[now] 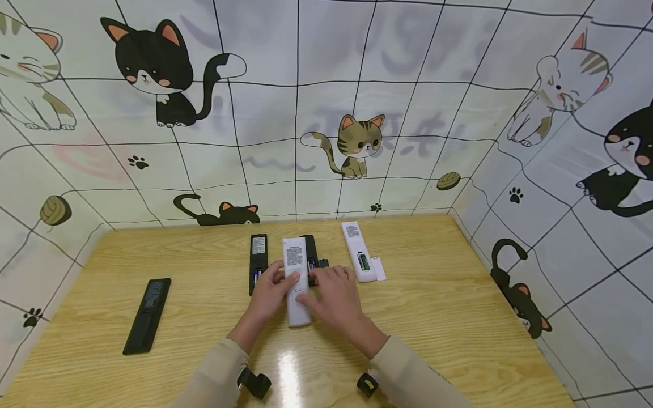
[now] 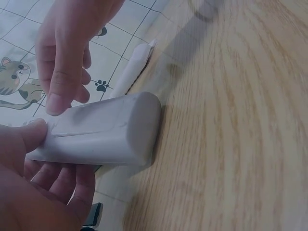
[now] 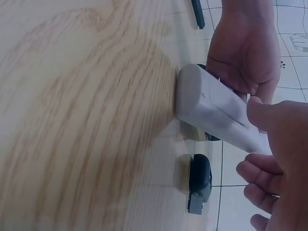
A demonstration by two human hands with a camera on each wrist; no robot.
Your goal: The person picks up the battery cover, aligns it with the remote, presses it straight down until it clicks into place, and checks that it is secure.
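A white remote control (image 1: 295,258) lies back side up in my left hand (image 1: 266,290), its printed label toward the far end. The left thumb is on its back and the fingers curl beneath it, as the left wrist view shows. My right hand (image 1: 338,292) is at the near half of the remote, its thumb (image 3: 260,113) right at the battery cover (image 2: 91,118). The other right fingers are loosely bent and hold nothing. The remote's near end is close over the table.
Behind the hands lie two black remotes (image 1: 258,246) (image 1: 308,245) with batteries showing, and a small black piece (image 1: 323,263). A white remote (image 1: 356,243) with an uncovered battery sits right, beside a white cover (image 1: 379,268). Another black remote (image 1: 147,317) lies left. Cat-patterned sheets (image 1: 265,113) border the table.
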